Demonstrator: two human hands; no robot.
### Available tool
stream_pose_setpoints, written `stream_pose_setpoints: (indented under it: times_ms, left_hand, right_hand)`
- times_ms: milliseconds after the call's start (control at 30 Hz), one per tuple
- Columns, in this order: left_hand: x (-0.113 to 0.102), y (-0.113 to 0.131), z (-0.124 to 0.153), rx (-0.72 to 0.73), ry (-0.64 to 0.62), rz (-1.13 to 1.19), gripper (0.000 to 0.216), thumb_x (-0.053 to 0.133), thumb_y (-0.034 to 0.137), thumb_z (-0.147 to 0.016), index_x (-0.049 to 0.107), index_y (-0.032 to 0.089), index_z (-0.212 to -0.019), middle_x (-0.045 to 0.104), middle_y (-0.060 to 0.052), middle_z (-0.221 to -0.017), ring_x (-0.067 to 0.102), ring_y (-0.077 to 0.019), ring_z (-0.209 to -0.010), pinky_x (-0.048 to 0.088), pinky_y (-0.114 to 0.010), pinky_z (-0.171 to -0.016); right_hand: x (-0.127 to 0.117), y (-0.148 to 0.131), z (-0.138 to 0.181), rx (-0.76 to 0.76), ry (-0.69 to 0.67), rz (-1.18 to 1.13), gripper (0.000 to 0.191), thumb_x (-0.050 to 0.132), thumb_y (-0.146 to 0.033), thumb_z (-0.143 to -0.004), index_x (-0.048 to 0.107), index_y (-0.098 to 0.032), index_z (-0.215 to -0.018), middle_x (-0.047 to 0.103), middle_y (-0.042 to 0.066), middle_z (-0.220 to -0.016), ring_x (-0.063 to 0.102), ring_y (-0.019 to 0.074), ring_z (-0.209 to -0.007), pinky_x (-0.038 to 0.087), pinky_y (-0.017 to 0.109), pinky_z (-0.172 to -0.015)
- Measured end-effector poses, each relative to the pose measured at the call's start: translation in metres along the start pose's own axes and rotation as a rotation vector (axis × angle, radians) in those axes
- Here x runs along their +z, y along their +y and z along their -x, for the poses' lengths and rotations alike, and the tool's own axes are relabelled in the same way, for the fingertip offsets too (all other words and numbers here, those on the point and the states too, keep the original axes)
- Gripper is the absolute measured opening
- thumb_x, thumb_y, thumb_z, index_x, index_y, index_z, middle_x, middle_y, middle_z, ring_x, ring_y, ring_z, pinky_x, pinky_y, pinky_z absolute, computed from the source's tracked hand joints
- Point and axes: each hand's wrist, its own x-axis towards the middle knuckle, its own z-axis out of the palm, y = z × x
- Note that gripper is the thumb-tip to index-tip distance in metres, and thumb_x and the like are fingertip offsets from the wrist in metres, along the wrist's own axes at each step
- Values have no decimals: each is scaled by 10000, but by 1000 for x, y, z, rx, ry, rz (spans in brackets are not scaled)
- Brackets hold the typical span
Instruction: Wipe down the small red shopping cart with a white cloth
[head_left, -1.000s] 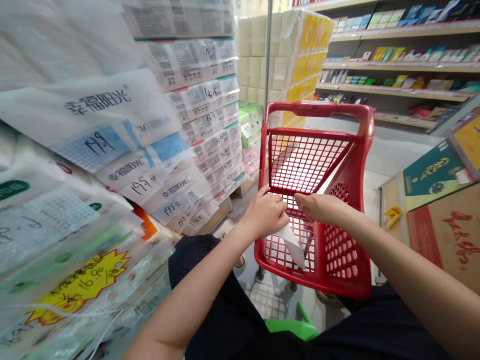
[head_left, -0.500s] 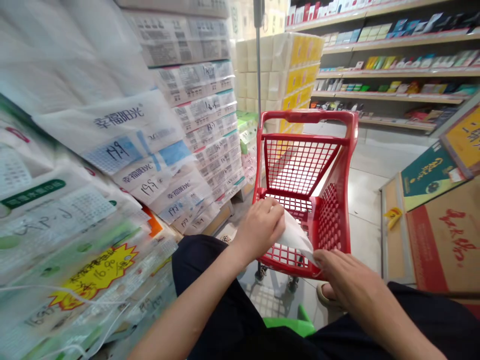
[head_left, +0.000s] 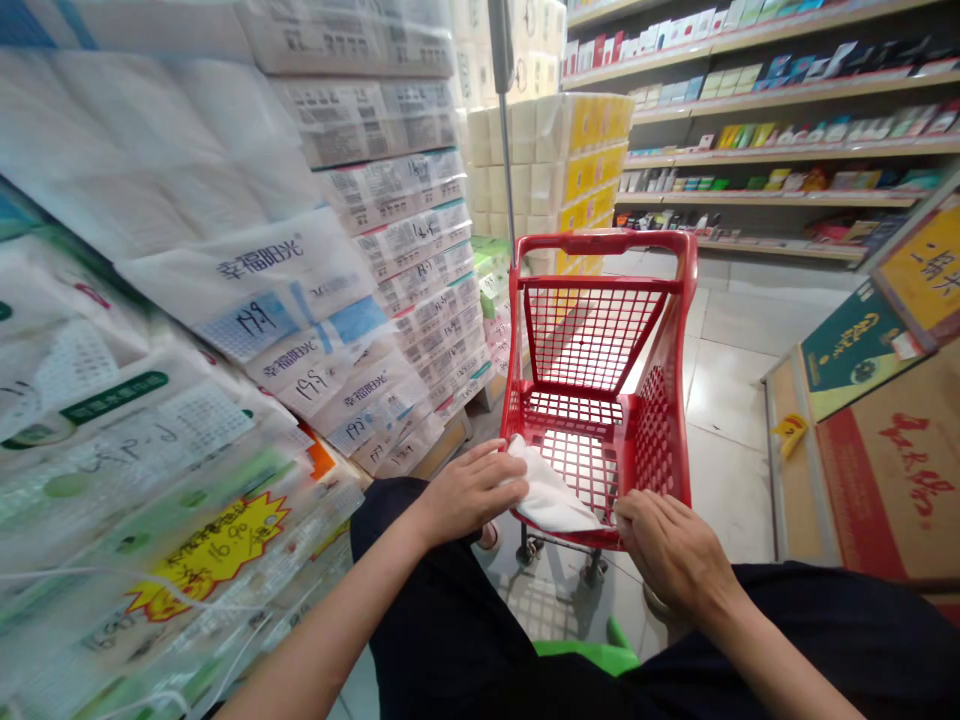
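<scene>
A small red shopping cart stands in front of my knees, its basket a plastic grid. Across the near edge of the basket lies a white cloth, stretched between my two hands. My left hand is at the basket's near left corner, fingers closed on the cloth's upper left end. At the near right corner, my right hand is curled around the other end of the cloth by the rim. Its fingertips are partly hidden.
Stacked tissue packs with handwritten prices rise close on my left. Yellow-and-white paper packs and a metal pole stand behind the cart. Cardboard boxes are on the right, and stocked shelves line the back. Something green is beneath me.
My left hand has moved left and down to the basket's corner, drawing the cloth along the near rim. My right hand stays near the right corner. The view has shifted slightly.
</scene>
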Motion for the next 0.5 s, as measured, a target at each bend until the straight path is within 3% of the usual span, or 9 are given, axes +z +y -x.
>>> stream_pose_setpoints:
  times_ms: [100, 233, 367, 500]
  left_hand:
    - [7, -5, -4, 12, 18, 8, 177, 481, 286, -971, 585, 214, -1094, 610, -51, -1189, 527, -176, -1168, 311, -406, -1172]
    - [27, 10, -18, -49, 83, 28, 293, 505, 464, -942, 590, 190, -1002, 614, -73, -1093, 537, -208, -1063, 330, -452, -1136]
    - [36, 22, -31, -77, 108, 5, 265, 501, 446, -951, 588, 195, -957, 618, -58, -1063, 532, -201, -1013, 324, -444, -1109]
    - [32, 26, -39, -57, 57, -29, 315, 483, 495, -955, 588, 198, -939, 619, -48, -1038, 527, -195, -974, 320, -430, -1078]
  right_hand:
    - [-1, 7, 1, -61, 19, -14, 76, 439, -111, -930, 487, -169, -928, 548, 34, -797, 462, 158, -732, 355, 303, -710]
    - [-3, 19, 3, -29, 36, 66, 81, 455, -126, -931, 480, -180, -877, 548, 27, -781, 472, 159, -735, 359, 302, -721]
    - [-8, 28, 7, 45, -1, 120, 97, 441, -166, -952, 480, -181, -865, 551, 28, -780, 477, 161, -723, 358, 302, -716]
    - [-13, 20, 5, 54, -25, 106, 117, 409, -178, -970, 487, -179, -883, 571, 35, -798, 502, 160, -741, 361, 296, -732]
